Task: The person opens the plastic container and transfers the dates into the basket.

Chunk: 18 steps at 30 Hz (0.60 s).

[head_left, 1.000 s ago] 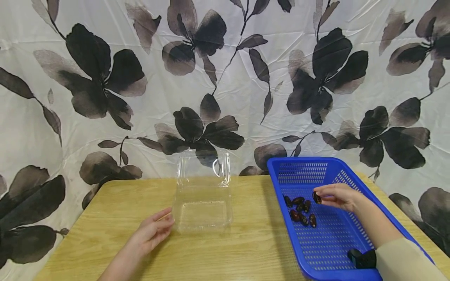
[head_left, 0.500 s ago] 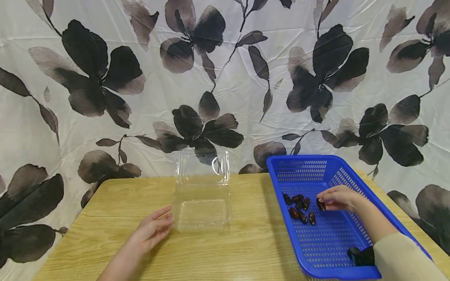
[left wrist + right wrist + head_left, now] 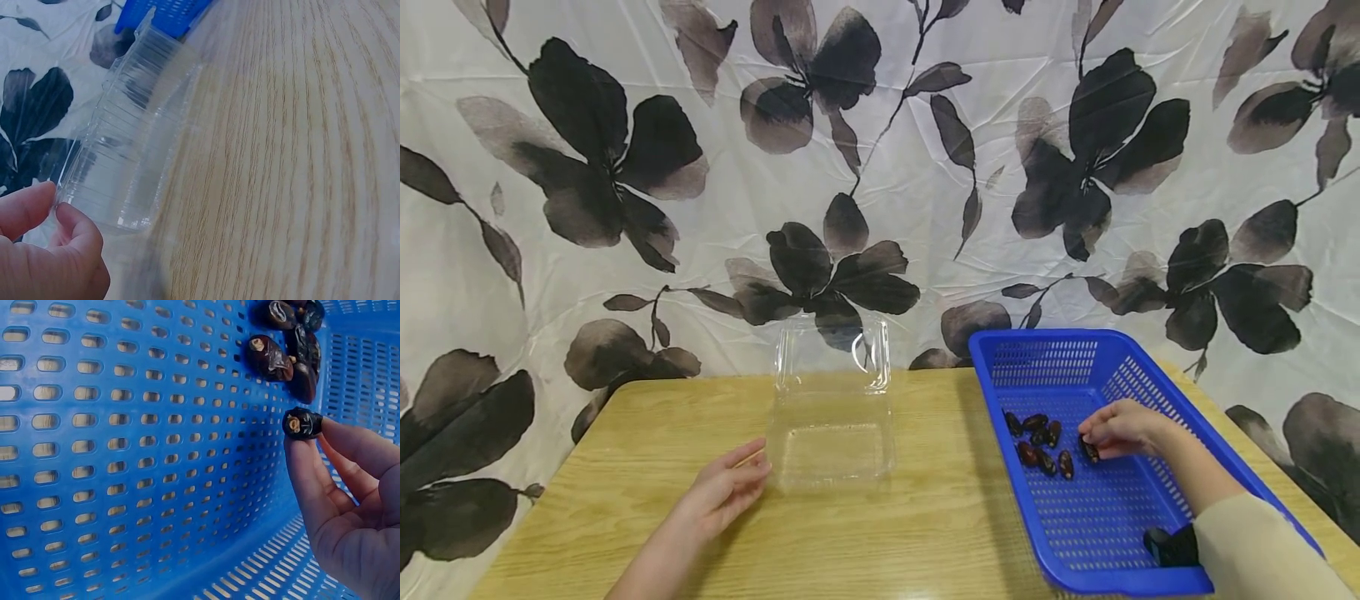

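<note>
My right hand [image 3: 1123, 429] pinches a dark, wrinkled date [image 3: 302, 424] between thumb and fingertips, low inside the blue basket [image 3: 1052, 567]. Several other dates [image 3: 1036, 443] lie in a cluster on the basket floor, to the left of that hand. On the wooden table stands a clear plastic clamshell container [image 3: 833, 454], its lid [image 3: 832, 354] raised at the back. My left hand [image 3: 722, 487] is at the container's left side, and in the left wrist view thumb and finger pinch its rim [image 3: 62, 187]. No dates show inside the container.
A black object [image 3: 1176, 546] is by the right sleeve at the basket's near right corner. Behind the table [image 3: 925, 533] hangs a white cloth [image 3: 925, 208] with dark flowers. The basket's perforated walls rise around the right hand.
My right hand has lowered the date toward the basket floor and shifted slightly right. The left hand and the container stay in place; the head view tilts a little.
</note>
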Available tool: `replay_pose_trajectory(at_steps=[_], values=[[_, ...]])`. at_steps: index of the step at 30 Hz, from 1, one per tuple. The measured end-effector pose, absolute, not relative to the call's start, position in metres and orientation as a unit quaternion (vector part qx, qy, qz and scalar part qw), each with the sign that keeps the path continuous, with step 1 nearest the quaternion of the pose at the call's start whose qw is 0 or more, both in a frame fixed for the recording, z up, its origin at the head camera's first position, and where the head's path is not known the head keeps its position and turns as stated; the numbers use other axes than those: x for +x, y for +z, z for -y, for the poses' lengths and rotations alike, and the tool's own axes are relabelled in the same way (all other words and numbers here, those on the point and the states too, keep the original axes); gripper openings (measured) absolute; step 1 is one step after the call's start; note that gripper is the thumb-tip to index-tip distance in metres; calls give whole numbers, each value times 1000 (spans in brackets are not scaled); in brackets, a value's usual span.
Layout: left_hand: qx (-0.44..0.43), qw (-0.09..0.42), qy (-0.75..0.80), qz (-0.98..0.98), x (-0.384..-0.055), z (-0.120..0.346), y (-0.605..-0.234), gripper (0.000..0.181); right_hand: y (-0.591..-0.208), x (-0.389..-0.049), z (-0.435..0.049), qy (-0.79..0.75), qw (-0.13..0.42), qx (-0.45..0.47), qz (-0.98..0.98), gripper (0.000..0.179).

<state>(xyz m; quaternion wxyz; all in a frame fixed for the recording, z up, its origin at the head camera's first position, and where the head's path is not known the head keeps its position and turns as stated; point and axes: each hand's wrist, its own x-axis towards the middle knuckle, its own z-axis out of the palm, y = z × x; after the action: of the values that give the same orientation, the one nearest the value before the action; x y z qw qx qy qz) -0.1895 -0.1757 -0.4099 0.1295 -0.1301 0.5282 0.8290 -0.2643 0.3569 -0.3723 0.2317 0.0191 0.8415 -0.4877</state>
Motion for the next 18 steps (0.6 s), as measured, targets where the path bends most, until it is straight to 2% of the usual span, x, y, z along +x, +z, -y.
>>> replay_pose_trajectory(at_steps=[5,11,18], values=[[-133,123,826,-534,-190,176,-411,47,-372,-263,-354,-477,225,28,-849,21],[-131,123,833,-523,-190,175,-411,33,-367,-263,-352,-468,224,41,-854,27],[-135,121,829,-529,-190,175,-411,33,-358,-264,-350,-475,218,32,-852,31]])
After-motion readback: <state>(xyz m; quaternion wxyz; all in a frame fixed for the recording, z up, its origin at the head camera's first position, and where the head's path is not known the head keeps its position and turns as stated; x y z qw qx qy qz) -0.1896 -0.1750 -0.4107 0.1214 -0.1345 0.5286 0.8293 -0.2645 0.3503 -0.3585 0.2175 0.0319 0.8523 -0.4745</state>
